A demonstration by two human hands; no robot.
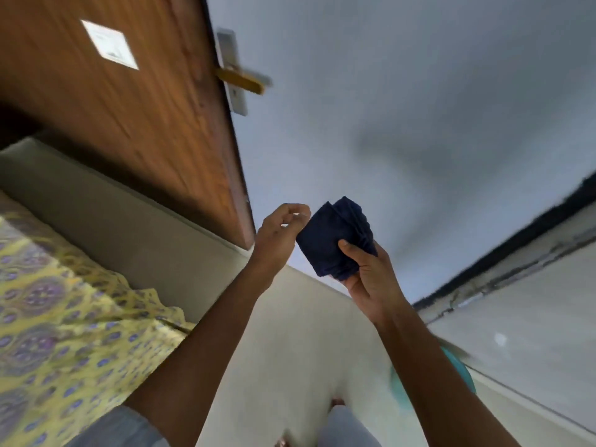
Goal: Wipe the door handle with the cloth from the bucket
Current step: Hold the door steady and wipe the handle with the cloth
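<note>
Already my right hand point(371, 279) held the folded navy cloth point(335, 237) at frame centre, my left hand point(280, 233) loose-fingered, empty beside it; the door handle point(245, 79), upper left, wanted a firm, flat-padded wipe.

One cloth point(335, 235), one door point(129, 101) with one handle point(240, 79), one bucket point(464, 372), one bed point(64, 317), and two hands: left hand point(279, 235), right hand point(371, 279).

The right hand point(371, 279) holds a folded dark blue cloth point(335, 235), thumb pressed on top. The left hand point(279, 235) hovers beside it, fingers loosely curled. The door handle point(242, 79) sits well above.
</note>
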